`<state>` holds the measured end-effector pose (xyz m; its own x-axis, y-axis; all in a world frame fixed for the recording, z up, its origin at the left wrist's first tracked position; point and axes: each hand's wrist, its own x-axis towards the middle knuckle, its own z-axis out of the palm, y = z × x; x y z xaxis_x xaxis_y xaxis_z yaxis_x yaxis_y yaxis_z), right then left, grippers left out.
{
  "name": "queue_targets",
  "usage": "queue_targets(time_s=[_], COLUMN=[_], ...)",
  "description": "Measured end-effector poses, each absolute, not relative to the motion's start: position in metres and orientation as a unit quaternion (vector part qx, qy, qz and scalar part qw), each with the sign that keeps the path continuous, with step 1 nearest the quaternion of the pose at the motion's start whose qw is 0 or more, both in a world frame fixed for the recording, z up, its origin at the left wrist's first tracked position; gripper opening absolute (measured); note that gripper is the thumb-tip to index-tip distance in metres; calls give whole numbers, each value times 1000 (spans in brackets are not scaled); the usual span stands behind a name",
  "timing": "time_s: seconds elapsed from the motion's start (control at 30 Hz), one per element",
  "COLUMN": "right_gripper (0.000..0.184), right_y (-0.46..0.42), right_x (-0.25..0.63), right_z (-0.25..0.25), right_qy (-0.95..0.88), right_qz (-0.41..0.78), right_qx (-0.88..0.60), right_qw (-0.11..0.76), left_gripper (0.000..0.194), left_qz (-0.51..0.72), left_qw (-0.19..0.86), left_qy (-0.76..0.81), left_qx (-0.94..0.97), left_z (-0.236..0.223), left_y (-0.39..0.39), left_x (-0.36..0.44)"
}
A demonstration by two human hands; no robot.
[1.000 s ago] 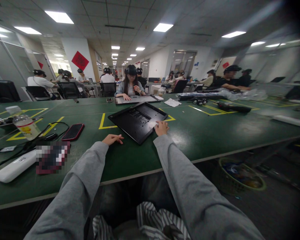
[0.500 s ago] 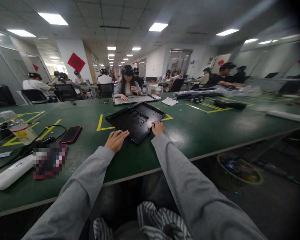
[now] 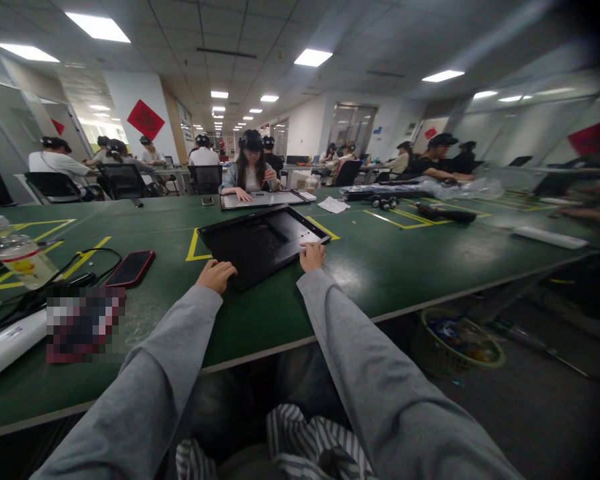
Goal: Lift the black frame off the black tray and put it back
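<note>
A black laptop base lies at a slant on the green table, with a recessed bay and small fittings in its upper face. My left hand is at its near left edge, fingers curled against the rim. At the near right edge, my right hand grips the rim, with the fingertips on top. The undersides of both hands' grips are hidden.
Yellow tape marks the green table. At left are a red-edged phone, cables, a bottle and a white power bank. A co-worker sits opposite. A basket stands below, right.
My left hand has come up to the laptop base's left edge and closed on it. The base has turned clockwise, its near corner swinging left. My right hand has stayed at the right edge.
</note>
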<state>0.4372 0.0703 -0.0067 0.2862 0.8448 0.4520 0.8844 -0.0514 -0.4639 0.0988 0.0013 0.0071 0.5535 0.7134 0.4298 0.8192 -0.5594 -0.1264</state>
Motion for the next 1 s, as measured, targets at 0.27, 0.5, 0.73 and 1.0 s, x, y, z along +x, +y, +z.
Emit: queue_targets(time_s=[0.27,0.5,0.73,1.0], right_gripper=[38,46,51,51], right_y=[62,69,83,102], right_x=[442,453,465,486], right_z=[0,-2,-14,-19], right_qy=[-550,-568,-583,-599], right_qz=[-91,-2,17,57], right_qx=[-742,-750,-726,-708], right_qw=[372,339,364,370], left_gripper=[44,52,57,56], left_qz=[-296,-314,-341,-355], left_qw=[4,-60,-104,-94], left_qy=[-821,-779,-802,-836], left_qx=[-489,-540,-479,-407], left_z=[6,1,-2,6], left_y=[5,20,27,12], left_x=[-35,-15,-14,-24])
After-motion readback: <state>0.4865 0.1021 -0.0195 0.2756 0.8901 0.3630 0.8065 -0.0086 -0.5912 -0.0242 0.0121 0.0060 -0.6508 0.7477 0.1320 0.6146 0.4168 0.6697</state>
